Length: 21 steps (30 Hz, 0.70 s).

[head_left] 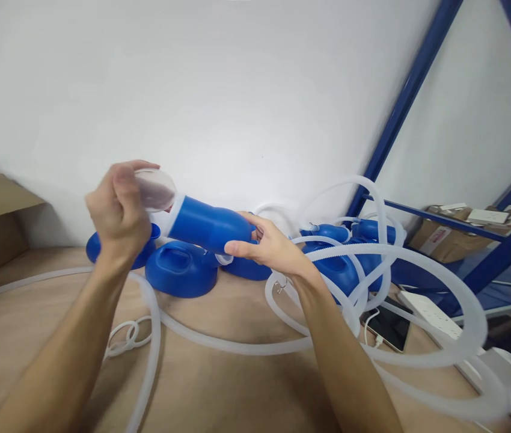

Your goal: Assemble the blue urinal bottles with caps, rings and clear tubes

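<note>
My left hand (120,207) is closed on a clear plastic cup-shaped piece (159,189), a little smeared by motion. This piece sits at the white-rimmed end of a blue plastic cylinder (213,224); I cannot tell whether the two are joined. My right hand (273,246) grips the other end of the cylinder, thumb in front and fingers partly hidden behind. Held above the table, the cylinder tilts down to the right. Beneath and behind it lies a blue plastic urinal bottle (181,270), with others alongside.
Long translucent hoses (255,349) curl over the table (219,391), with big loops on the right. More blue bottles (336,267) stand there. A phone (391,325) with a cable lies beside a white power strip (431,316). An open cardboard box (3,210) is at left, blue shelving (404,114) at right.
</note>
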Available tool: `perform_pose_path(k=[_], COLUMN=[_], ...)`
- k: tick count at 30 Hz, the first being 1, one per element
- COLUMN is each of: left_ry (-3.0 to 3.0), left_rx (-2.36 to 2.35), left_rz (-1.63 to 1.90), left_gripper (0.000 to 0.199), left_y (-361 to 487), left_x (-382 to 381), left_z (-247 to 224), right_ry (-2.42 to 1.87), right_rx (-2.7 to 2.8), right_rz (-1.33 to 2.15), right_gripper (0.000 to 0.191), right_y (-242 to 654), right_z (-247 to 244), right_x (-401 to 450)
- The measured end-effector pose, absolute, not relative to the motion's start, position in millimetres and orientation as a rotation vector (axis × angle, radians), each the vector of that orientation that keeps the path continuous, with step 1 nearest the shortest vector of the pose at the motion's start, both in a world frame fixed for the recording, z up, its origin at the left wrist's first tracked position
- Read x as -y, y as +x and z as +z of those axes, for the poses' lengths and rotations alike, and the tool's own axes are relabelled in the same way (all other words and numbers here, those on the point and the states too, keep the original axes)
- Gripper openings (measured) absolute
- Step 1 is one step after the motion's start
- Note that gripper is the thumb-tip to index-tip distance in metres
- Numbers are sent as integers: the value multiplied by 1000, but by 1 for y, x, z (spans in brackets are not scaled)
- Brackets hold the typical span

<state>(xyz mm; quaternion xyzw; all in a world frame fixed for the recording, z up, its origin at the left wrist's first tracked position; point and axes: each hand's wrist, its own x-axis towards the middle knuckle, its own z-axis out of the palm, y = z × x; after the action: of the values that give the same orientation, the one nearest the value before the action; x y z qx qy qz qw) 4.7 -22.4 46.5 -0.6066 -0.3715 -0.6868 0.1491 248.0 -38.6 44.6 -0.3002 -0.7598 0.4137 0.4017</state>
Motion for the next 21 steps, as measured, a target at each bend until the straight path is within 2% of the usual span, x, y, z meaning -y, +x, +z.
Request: perform_pose_path(k=[2, 5, 10, 15, 21], left_ry=[-1781, -1939, -2110, -2677, -2746], left_rx=[1104, 1290, 1431, 1488, 1521], left_rz=[-2098, -2034, -1805, -1444, -1629], left_gripper=[52, 33, 35, 46, 40], left_y=[0, -7, -15, -22, -20], left_x=[25, 26, 29, 32, 30], left_z=[55, 63, 68, 70, 68], right_ry=[-756, -808, -975, -1044, -1051], right_rx=[1908, 1865, 2079, 2219, 2286], right_rz=[1002, 859, 446, 41, -73], right_gripper=[47, 56, 77, 78, 76], right_y=[250, 249, 244, 236, 236], right_z=[44, 44, 43, 42, 41], right_x=[38, 39, 45, 50, 47])
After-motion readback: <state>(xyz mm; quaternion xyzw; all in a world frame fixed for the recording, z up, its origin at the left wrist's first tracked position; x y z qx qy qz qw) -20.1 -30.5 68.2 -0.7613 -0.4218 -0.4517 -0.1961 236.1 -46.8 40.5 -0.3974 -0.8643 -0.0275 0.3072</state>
